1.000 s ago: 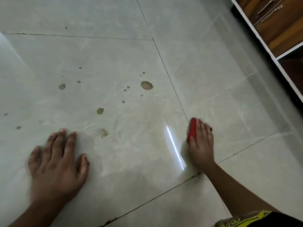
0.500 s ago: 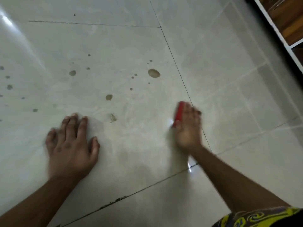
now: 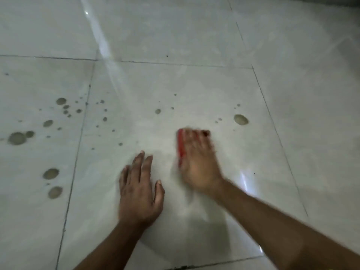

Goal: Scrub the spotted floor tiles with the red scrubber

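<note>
Red scrubber [image 3: 180,147] is pressed onto the spotted floor tile [image 3: 194,88] under the blurred right hand [image 3: 196,162], whose fingers are laid over it. Just left of the scrubber, the left hand [image 3: 139,189] is spread flat, holding nothing.

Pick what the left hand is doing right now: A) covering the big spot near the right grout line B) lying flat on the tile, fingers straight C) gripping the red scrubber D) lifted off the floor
B: the left hand lies palm-down on the floor tile with straight fingers and holds nothing, while the right hand presses the red scrubber.
</note>
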